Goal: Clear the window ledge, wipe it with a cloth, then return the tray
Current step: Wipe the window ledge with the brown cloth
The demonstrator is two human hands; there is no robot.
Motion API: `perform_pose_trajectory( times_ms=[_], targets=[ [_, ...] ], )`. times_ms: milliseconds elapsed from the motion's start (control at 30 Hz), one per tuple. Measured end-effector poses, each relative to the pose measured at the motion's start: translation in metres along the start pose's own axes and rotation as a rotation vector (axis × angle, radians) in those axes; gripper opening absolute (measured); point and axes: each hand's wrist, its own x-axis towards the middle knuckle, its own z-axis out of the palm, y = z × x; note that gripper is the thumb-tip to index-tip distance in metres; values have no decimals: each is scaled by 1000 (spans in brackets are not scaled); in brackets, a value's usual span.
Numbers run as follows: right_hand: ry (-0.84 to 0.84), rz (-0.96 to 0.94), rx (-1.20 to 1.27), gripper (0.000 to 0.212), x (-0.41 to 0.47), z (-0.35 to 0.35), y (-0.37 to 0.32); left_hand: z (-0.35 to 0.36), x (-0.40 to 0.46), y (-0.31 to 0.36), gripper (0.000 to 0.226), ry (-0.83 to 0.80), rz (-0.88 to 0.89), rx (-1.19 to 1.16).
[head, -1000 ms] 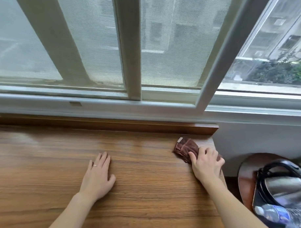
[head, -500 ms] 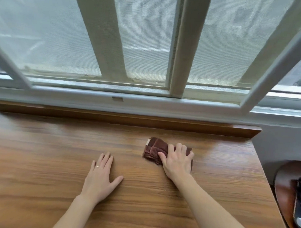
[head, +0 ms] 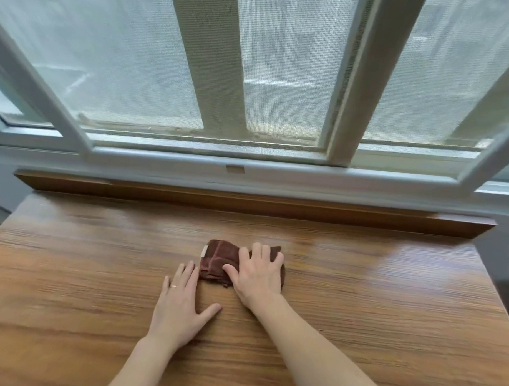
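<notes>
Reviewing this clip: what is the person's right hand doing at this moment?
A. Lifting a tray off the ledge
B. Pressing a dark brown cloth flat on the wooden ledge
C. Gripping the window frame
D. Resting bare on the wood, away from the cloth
B: the right hand lies with spread fingers on the folded brown cloth, which sits on the wooden ledge.

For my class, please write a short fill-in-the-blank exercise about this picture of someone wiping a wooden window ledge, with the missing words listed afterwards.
1. The right hand presses flat on a folded dark ____ cloth.
2. The left hand, lying flat on the brown wooden ledge, wears a ____ on one finger.
3. Of the two hands, the cloth lies under the ____ one.

Missing words: brown; ring; right
</notes>
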Motion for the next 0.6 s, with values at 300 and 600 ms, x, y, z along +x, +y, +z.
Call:
perform_pose_trajectory(
  times_ms=[300,600],
  targets=[
    [-35,-2,21,56,-7,-4,18,-7,5,11,110,0,4,-35],
    [13,138,-52,56,-37,-18,136,-7,13,82,99,-34,142,-84]
  ],
)
